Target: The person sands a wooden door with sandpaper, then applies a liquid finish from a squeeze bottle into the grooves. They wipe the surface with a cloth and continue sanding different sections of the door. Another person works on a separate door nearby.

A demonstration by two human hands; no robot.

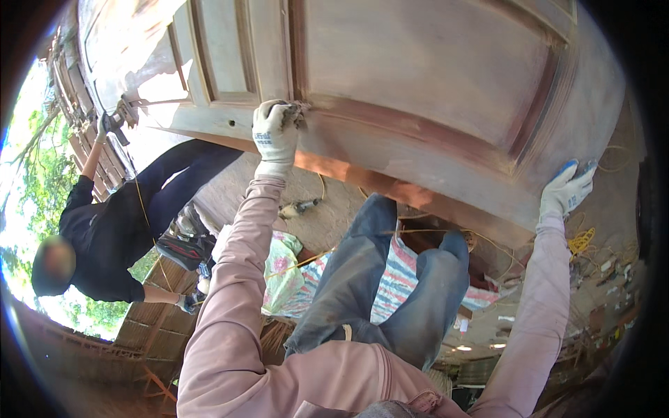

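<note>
A large panelled wooden door (418, 59), greyish with reddish-brown mouldings, lies in front of me. My left hand (275, 136), in a white work glove, is closed at the near rail of the door, next to a raised moulding. Its fingers press a small crumpled greyish piece (298, 111) against the wood; whether that is cloth or sandpaper I cannot tell. My right hand (568, 189), in a white glove with blue on the fingertips, lies at the door's right near corner with its fingers stretched out.
At the left a co-worker (104, 230) in dark clothes has a gloved hand at a tool (120, 118) by the door's far end. Below the door are a power tool (300, 207), patterned cloth (390, 279) and thin cords. A yellow cord coil (582, 242) lies among scraps at right.
</note>
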